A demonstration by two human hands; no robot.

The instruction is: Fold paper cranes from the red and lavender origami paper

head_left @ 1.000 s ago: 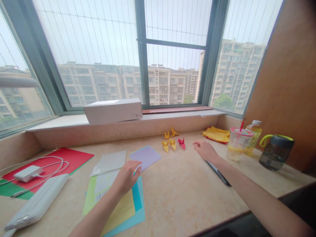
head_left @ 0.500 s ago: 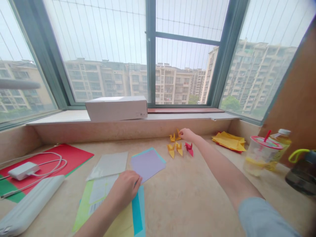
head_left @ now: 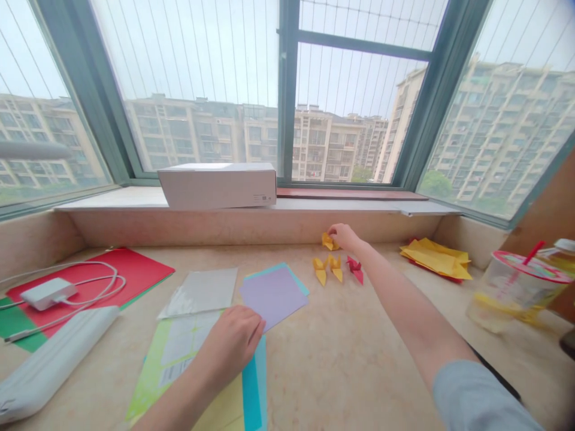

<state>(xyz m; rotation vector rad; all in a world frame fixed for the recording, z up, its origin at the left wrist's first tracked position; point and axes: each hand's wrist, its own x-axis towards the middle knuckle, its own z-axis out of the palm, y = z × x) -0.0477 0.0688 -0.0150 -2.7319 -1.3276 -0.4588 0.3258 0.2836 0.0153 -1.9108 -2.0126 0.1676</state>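
Power corner: one long white device (head_left: 63, 359) slanted across the far left, and just behind it one white adapter (head_left: 47, 293), its cable (head_left: 108, 265) looping over the red paper (head_left: 141, 272), with green paper (head_left: 18, 320) peeking out beneath!
Windowsill: one white box (head_left: 220, 188) lay lengthwise.
Paper spread: one plastic sleeve (head_left: 206, 287), one green printed wrapper (head_left: 146, 377) with a barcode, one pale yellow sheet (head_left: 220, 404) and blue paper (head_left: 251, 395) alongside, all crowded about the left forearm.
Left hand: down over the spread sat the left hand (head_left: 240, 335), fingers curled in, right at the near corner of the purple square (head_left: 274, 296); whether it pinched that corner, I couldn't tell.
Front cranes: three in a row, two yellow cranes (head_left: 320, 272) and, at the right end, one red crane (head_left: 355, 270)!
Back crane: at least one yellow crane (head_left: 329, 242) showed behind them; fingers hid the exact number.
Right hand: in it reached, the right hand (head_left: 345, 236), fingers bent and touching that back crane; gripping or merely resting, I couldn't tell.
Yellow stack: several yellow sheets (head_left: 435, 258) lay fanned, red showing underneath.
Drinks: one clear cup (head_left: 498, 293) with one red straw (head_left: 533, 252), then one white-capped bottle (head_left: 557, 256) just behind.
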